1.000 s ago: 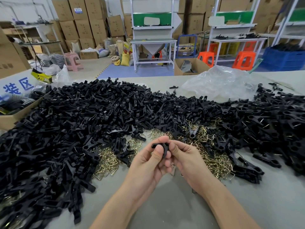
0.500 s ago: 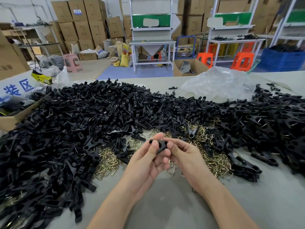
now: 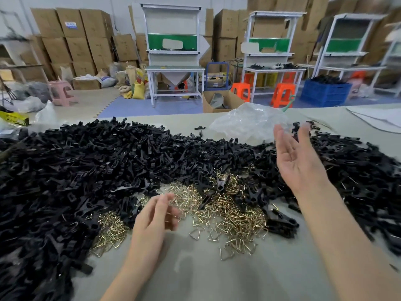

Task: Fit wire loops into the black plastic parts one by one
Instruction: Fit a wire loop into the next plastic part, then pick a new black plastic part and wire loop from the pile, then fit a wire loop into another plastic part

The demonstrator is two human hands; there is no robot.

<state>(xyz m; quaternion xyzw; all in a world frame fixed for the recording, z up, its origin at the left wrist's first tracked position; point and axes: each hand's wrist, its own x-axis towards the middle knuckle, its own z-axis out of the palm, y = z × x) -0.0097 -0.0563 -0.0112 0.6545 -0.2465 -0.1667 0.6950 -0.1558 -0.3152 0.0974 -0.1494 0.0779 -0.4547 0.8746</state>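
Warehouse desk [image 3: 217, 276]: black plastic parts [image 3: 97, 170] lay heaped left and right, wire loops [image 3: 230, 211] piled centre, likely for reach. My right hand [image 3: 297, 161] was spread, empty, above the right heap; left hand [image 3: 156, 216] loosely curled, empty, beside loops.

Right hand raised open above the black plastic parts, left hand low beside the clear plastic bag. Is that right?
Not quite. In the head view the left hand is low beside the gold wire loops, not the clear plastic bag, which lies farther back. The right hand is indeed raised open above the black plastic parts.
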